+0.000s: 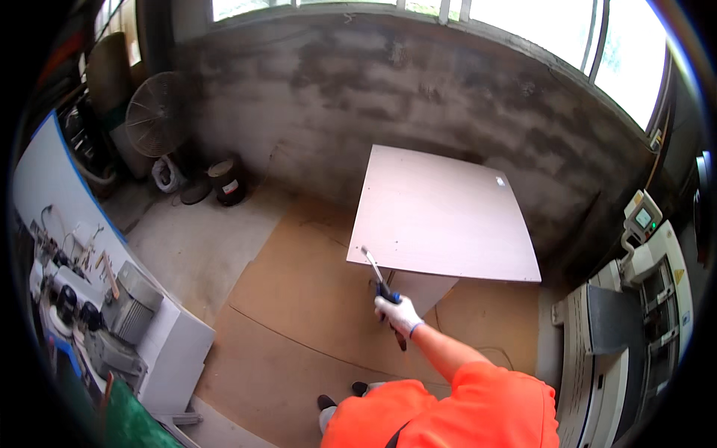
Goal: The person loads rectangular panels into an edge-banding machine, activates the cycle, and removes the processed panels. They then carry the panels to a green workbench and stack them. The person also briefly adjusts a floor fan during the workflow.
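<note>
A white glove with a blue cuff covers my right hand (401,313), which is closed around a hand-held tool (382,287). The tool has a long silver front end and a dark blue and black body; its exact kind is unclear. Its silver end points away from me, over the near left corner of a pale board (448,205). Whether the tip touches the board, I cannot tell. The board lies flat on an upright pale panel (424,287), with small dark spots near its edges. A small white piece (500,181) lies near its far right corner. My left hand is out of view.
Brown sheeting (299,313) covers the floor, with a thin hose (299,342) across it. A machine with motors (131,306) stands left; a white machine with a screen (642,218) stands right. A fan (153,116) and dark bucket (226,183) stand near the far wall.
</note>
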`<action>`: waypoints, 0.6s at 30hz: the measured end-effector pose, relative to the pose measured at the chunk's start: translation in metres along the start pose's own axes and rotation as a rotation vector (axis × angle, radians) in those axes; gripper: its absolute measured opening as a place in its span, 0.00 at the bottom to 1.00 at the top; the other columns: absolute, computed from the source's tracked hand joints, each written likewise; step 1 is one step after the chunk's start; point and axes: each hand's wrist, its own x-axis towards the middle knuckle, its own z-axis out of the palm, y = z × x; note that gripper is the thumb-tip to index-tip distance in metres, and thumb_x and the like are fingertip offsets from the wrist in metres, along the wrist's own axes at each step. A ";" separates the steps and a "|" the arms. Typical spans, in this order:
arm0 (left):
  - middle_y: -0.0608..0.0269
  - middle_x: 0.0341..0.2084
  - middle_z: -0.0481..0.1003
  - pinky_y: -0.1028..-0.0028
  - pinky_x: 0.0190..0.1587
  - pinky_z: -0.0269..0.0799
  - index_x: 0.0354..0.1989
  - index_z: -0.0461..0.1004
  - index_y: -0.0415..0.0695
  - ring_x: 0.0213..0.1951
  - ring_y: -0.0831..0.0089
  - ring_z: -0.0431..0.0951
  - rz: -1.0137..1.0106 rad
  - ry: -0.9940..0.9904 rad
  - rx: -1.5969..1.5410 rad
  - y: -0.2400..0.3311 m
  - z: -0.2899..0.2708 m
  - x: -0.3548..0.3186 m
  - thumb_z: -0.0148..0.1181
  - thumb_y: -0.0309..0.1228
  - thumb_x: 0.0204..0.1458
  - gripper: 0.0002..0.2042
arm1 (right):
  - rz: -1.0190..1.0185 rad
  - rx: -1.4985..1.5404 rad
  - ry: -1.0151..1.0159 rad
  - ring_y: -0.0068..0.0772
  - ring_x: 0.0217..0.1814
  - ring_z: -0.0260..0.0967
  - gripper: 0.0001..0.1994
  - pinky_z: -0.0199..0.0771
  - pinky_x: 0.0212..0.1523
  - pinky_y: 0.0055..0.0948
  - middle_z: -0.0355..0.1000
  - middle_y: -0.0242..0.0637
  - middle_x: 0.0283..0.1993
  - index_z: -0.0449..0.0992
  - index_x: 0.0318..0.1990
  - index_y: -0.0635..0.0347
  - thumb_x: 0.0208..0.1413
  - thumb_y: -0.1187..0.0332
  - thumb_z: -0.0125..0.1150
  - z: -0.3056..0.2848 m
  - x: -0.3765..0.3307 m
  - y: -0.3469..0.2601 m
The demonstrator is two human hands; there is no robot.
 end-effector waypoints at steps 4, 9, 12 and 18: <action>0.43 0.46 0.81 0.55 0.54 0.77 0.51 0.78 0.31 0.48 0.52 0.81 0.340 -0.766 -1.202 0.384 -0.006 0.076 0.55 0.36 0.68 0.18 | 0.008 0.297 0.135 0.22 0.18 0.65 0.17 0.62 0.20 0.28 0.76 0.32 0.23 0.79 0.28 0.55 0.61 0.53 0.67 0.010 0.065 -0.001; 0.39 0.64 0.70 0.54 0.69 0.63 0.67 0.66 0.30 0.65 0.47 0.69 0.593 -1.121 -1.369 0.706 0.058 0.030 0.55 0.43 0.68 0.28 | 0.148 0.503 0.071 0.28 0.24 0.75 0.14 0.67 0.20 0.27 0.81 0.37 0.29 0.78 0.39 0.54 0.67 0.53 0.63 -0.014 0.071 -0.052; 0.38 0.66 0.67 0.53 0.71 0.60 0.68 0.65 0.31 0.68 0.46 0.66 0.941 -1.191 -1.499 0.887 0.009 -0.024 0.58 0.44 0.65 0.31 | 0.173 0.759 0.122 0.38 0.34 0.82 0.17 0.74 0.22 0.29 0.82 0.45 0.38 0.76 0.49 0.58 0.69 0.53 0.60 -0.019 0.094 -0.068; 0.35 0.69 0.63 0.52 0.75 0.52 0.70 0.63 0.32 0.73 0.43 0.59 2.156 -1.147 -1.678 1.057 -0.248 -0.190 0.64 0.46 0.57 0.38 | 0.079 1.448 0.183 0.51 0.39 0.82 0.19 0.83 0.28 0.40 0.80 0.52 0.47 0.73 0.54 0.58 0.73 0.52 0.51 -0.034 0.173 -0.063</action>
